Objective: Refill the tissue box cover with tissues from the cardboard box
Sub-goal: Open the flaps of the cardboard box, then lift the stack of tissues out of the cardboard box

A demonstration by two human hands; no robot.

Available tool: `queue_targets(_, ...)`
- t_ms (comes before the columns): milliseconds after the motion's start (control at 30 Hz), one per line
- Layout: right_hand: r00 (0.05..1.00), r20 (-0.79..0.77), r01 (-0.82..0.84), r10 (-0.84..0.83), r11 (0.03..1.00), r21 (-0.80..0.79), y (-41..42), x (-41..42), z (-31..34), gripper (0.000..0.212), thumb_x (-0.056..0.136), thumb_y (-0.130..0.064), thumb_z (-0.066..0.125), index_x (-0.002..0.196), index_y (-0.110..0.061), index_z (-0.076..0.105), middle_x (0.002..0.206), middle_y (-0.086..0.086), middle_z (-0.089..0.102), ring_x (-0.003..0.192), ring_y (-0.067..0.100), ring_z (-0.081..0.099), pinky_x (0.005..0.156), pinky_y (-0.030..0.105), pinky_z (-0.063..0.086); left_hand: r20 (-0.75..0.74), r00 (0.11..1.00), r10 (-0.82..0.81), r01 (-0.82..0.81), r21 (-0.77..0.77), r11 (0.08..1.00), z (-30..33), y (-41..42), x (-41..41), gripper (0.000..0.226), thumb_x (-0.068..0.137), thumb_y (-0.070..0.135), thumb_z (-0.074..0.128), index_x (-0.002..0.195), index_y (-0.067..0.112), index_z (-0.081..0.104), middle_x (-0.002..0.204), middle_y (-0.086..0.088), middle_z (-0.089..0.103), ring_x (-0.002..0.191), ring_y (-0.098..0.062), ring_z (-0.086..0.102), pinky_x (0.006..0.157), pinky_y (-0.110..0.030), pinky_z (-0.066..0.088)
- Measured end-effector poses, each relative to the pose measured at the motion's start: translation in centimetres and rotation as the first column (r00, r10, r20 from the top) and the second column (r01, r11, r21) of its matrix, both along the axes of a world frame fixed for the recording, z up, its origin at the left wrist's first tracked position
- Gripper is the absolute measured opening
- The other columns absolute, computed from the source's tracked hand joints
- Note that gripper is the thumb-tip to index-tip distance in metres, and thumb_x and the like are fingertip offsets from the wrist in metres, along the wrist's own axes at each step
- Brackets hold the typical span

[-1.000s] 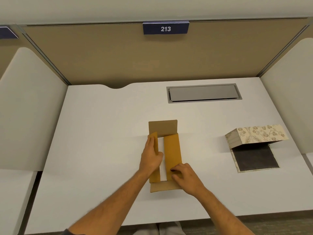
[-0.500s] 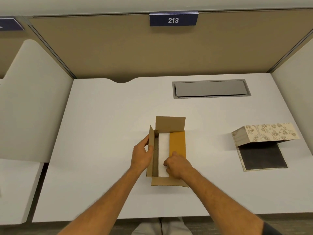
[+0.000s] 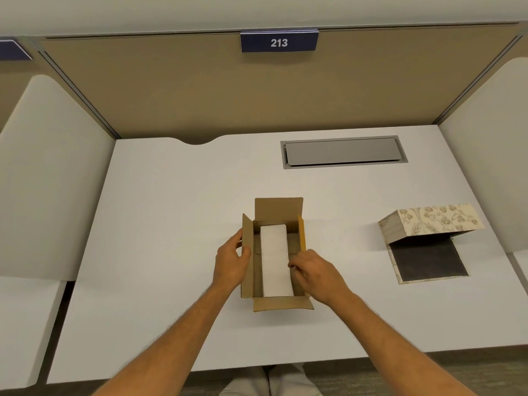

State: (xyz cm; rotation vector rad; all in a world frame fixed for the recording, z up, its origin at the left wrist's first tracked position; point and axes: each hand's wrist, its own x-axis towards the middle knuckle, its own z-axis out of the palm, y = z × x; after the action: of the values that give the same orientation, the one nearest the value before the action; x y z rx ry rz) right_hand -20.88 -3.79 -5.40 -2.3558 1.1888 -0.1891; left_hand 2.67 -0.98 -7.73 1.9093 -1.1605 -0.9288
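A brown cardboard box (image 3: 278, 208) stands open in the middle of the white desk (image 3: 160, 224), all its flaps folded out. A white stack of tissues (image 3: 275, 258) lies lengthwise inside it. My left hand (image 3: 232, 261) grips the box's left flap and holds it upright. My right hand (image 3: 315, 271) is at the right flap, fingertips reaching over the box's right wall next to the tissues; what they pinch is hidden. The floral tissue box cover (image 3: 431, 221) lies to the right, tipped open above its dark base panel (image 3: 427, 260).
A grey cable hatch (image 3: 344, 151) is set into the desk behind the box. Tan partition panels wall in the back, with a blue sign reading 213 (image 3: 279, 41). White dividers (image 3: 48, 178) flank both sides. The desk's front edge runs just below my forearms.
Both long flaps, nearly shut a second ago, have been swung outward. The tissue stack is now fully exposed. My view has shifted a little.
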Motion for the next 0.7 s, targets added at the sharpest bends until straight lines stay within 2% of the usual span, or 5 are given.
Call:
queue_targets(167,0.951,0.104,0.285,-0.292,0.955,0.084,0.5,-3.8,0.0,0.020,0.091,0.003,0.053,0.103,-0.011,0.060,0.101,0.000,0.053,0.075,0.017,0.056,0.063,0.031,0.051,0.048,0.999,0.015,-0.017,0.044,0.999,0.5,0.2,0.4,0.041,0.095,0.020,0.057,0.136,0.027,0.056,0.112,0.009,0.067,0.084,-0.008,0.066,0.059,-0.012,0.048)
queue_targets(267,0.887,0.115,0.433,-0.448,0.891,0.136,0.7,-5.2,-1.4,0.025,0.090,0.006,0.052,0.107,-0.012,0.059,0.103,-0.002,0.050,0.079,0.008,0.053,0.065,0.016,0.045,0.076,0.997,0.033,-0.038,0.077,0.996,0.6,0.3,0.6,0.040,0.096,0.024,0.056,0.135,0.029,0.055,0.106,0.007,0.067,0.076,-0.008,0.066,0.055,-0.013,0.045)
queue_targets(333,0.860,0.079,0.486,-0.505,0.856,0.174,0.8,-5.8,-2.4,0.027,0.091,0.004,0.053,0.111,-0.012,0.059,0.107,-0.001,0.052,0.086,0.010,0.055,0.071,0.018,0.046,0.112,0.992,0.051,-0.063,0.106,0.992,0.6,0.5,0.9,0.040,0.095,0.029,0.056,0.136,0.031,0.051,0.099,0.009,0.065,0.074,-0.006,0.064,0.053,-0.015,0.044)
queue_targets(467,0.859,-0.025,0.507,-0.512,0.843,0.181,1.0,-6.3,-4.4,0.023,0.092,-0.002,0.056,0.114,-0.009,0.061,0.109,0.004,0.054,0.094,0.022,0.057,0.077,0.031,0.051,0.233,0.971,0.052,-0.088,0.142,0.986,0.1,1.1,1.9,0.047,0.093,0.036,0.059,0.136,0.033,0.040,0.092,0.013,0.059,0.076,-0.007,0.061,0.058,-0.027,0.042)
queue_targets(700,0.858,-0.170,0.510,-0.484,0.841,0.181,1.0,-5.2,-5.6,0.025,0.096,-0.017,0.053,0.121,-0.013,0.059,0.115,0.003,0.056,0.107,0.020,0.048,0.077,0.036,0.054,0.361,0.932,0.002,-0.089,0.224,0.970,-1.5,1.3,2.1,0.037,0.094,0.032,0.061,0.125,0.018,0.046,0.127,-0.003,0.053,0.098,-0.022,0.060,0.069,-0.033,0.044)
